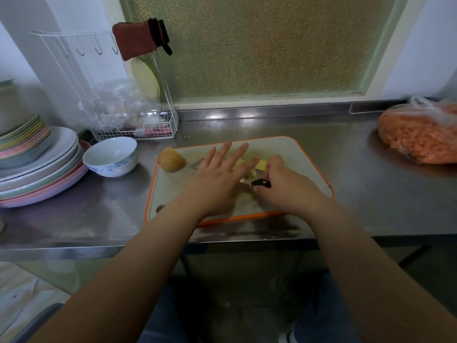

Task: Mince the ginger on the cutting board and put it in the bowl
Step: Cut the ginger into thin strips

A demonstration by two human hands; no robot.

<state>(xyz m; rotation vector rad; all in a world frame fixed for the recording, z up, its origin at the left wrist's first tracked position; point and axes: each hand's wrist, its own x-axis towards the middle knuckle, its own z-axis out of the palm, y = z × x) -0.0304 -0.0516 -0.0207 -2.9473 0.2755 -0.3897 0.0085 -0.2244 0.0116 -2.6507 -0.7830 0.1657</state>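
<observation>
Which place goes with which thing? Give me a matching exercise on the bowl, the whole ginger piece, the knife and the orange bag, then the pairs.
Things:
1. bowl
2. whole ginger piece
3. knife
4. orange bag

Places:
A. far right of the counter
B. in the right hand
C. left corner of the cutting board
D. beside the stacked plates

Pairs: 1-D, 2-C, 3-B, 4-A

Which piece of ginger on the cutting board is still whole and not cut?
The brown lump of ginger at the board's far left corner, apart from both hands. The other pieces, pale yellow, lie cut beside the knife.
</observation>
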